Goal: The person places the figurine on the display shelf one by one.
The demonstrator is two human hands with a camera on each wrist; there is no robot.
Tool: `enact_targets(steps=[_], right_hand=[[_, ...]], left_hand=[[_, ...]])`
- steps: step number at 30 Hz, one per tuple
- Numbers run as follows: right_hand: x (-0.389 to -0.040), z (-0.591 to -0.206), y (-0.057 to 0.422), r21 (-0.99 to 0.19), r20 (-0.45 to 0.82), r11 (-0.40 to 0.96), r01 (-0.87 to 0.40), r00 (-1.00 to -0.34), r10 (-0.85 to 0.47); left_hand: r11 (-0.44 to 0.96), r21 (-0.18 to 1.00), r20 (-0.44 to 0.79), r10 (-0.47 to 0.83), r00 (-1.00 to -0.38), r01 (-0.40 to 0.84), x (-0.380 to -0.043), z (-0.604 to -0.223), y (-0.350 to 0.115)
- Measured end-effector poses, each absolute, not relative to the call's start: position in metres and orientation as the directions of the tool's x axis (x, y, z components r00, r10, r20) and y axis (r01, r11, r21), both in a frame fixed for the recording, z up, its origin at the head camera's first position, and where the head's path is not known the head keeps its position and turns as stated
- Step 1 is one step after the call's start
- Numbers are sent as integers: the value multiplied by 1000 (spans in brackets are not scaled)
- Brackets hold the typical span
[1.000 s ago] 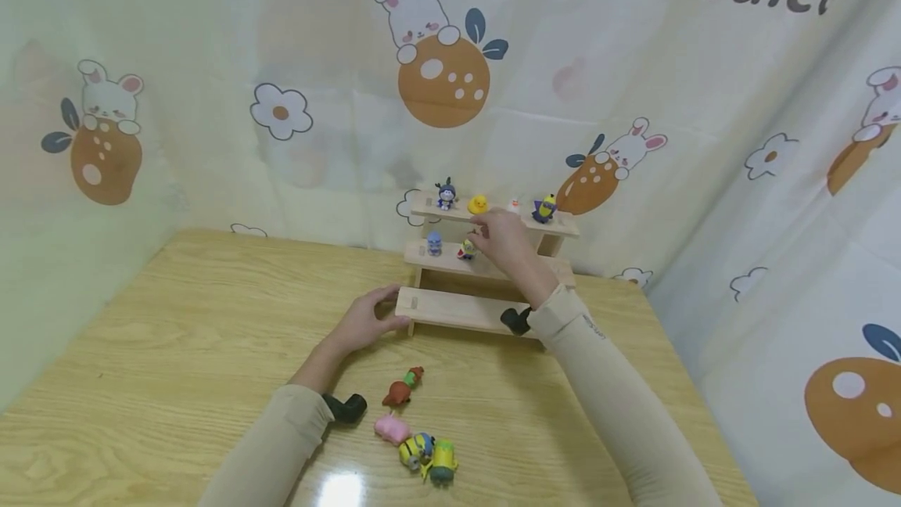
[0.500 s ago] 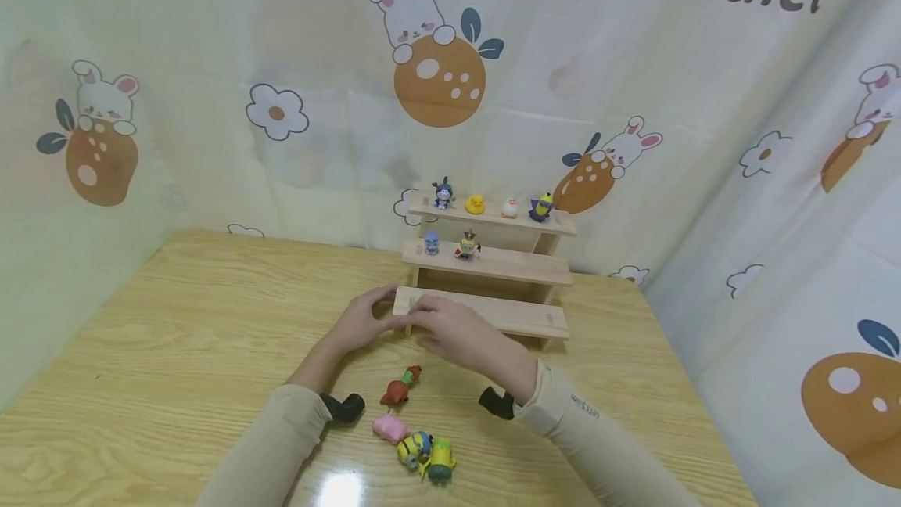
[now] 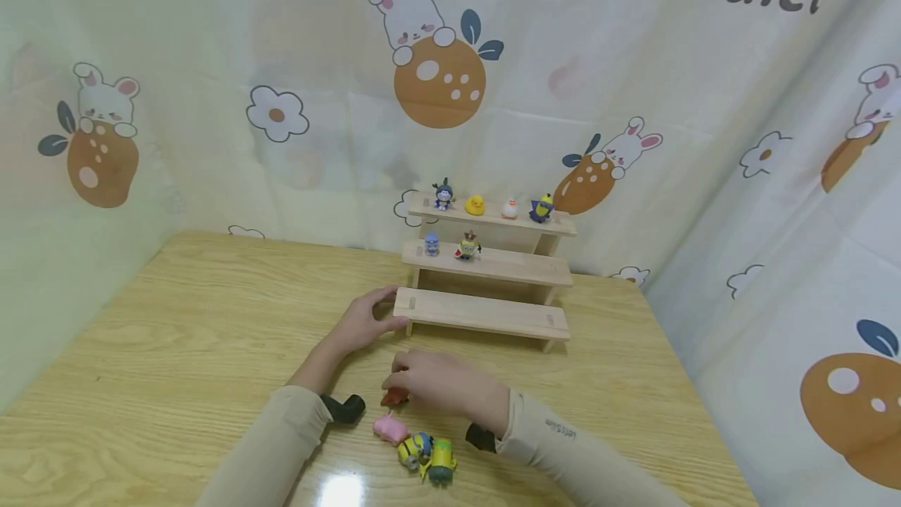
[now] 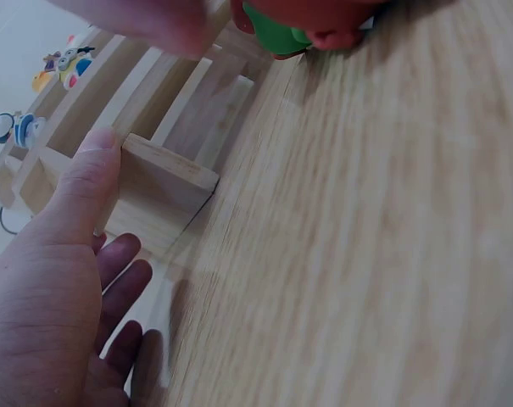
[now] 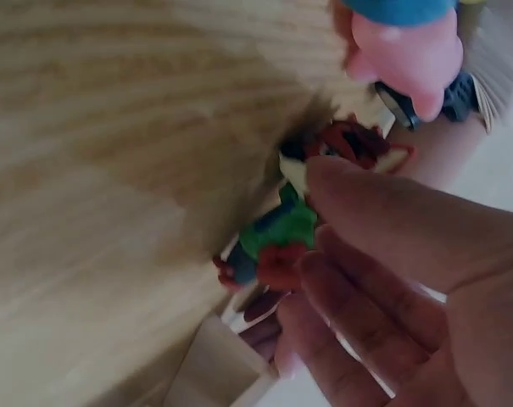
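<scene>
In the left wrist view, my left hand (image 4: pixel 61 263) rests its thumb on the end of the lowest step of a three-tier wooden display stand (image 3: pixel 486 311), the other fingers beside it. My right hand (image 3: pixel 450 386) reaches over a fox figurine (image 5: pixel 281 229) with a green shirt, which lies on the table. Its thumb (image 5: pixel 358 195) overlaps the fox's head and its fingers are slightly bent around the far side; a gap shows between a finger and the fox in the left wrist view. A pink pig figurine (image 3: pixel 390 429) lies near that hand.
Beside the pig lie a yellow-and-blue minion (image 3: pixel 414 451) and a yellow-green figure (image 3: pixel 441 462). The top step bears several figures, among them a yellow duck (image 3: pixel 475 204). On the middle step stand a blue figure (image 3: pixel 432 244) and a crowned minion (image 3: pixel 468 246). A printed curtain (image 3: pixel 317 178) hangs behind.
My right hand has left the crowned minion on the middle step, crossed in front of the lowest step and come down over the fox. The left hand stays at the stand's end.
</scene>
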State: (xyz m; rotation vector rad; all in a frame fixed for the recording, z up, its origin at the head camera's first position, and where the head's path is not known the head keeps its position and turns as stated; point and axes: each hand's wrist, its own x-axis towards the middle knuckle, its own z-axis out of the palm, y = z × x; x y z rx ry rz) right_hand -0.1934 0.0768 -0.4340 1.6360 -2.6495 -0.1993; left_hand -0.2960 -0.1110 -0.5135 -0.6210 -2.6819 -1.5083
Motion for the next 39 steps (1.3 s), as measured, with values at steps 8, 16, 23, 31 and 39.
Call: enact_targets(steps=[8, 16, 23, 31, 39], right_hand=[[-189, -440, 71, 164, -44, 499, -851, -512, -858], [-187, -450, 69, 191, 23, 563, -804, -570, -821], [-193, -443, 77, -15, 32, 632, -775, -632, -775], [-209, -432, 103, -291, 44, 695, -658, -734, -677], [-226, -433, 128, -462, 54, 650, -603, -751, -659]], left_hand=[[456, 826, 184, 338, -923, 332, -296, -513, -111], [459, 827, 175, 339, -924, 325, -295, -512, -109], [453, 825, 197, 331, -923, 339, -296, -515, -111], [445, 825, 208, 333, -920, 348, -297, -513, -110], [463, 811, 213, 336, -918, 358, -295, -511, -109]])
